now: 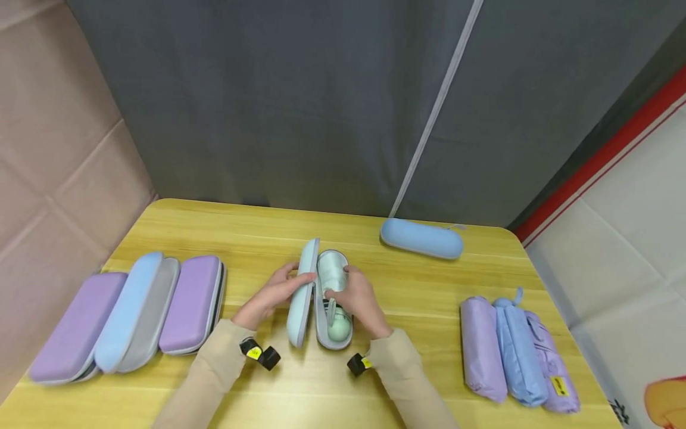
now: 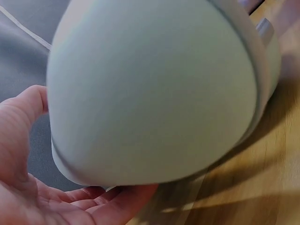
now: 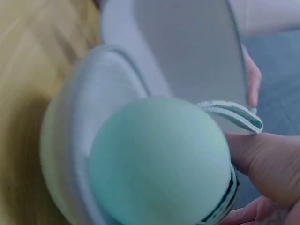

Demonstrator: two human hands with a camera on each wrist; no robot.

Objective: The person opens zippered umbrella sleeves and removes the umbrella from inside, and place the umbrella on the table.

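In the middle of the table a pale mint hard case [image 1: 301, 316] stands unzipped, its lid raised on the left. Inside its right half lies a mint-green folded umbrella [image 1: 331, 271] with a rounded handle end [image 3: 159, 159] and a wrist strap [image 3: 232, 115]. My left hand [image 1: 276, 290] holds the lid, thumb over its edge and fingers behind the outer shell [image 2: 154, 93]. My right hand [image 1: 358, 298] grips the umbrella around its middle, thumb on the near left side and fingers on the right. Part of the umbrella is hidden under that hand.
Purple [image 1: 80, 328], blue-and-grey [image 1: 131, 310] and another purple case [image 1: 190, 304] stand at the left. A blue case [image 1: 421, 238] lies at the back edge. On the right are a lilac folded umbrella [image 1: 482, 348], a blue one [image 1: 518, 351] and a purple one [image 1: 552, 363].
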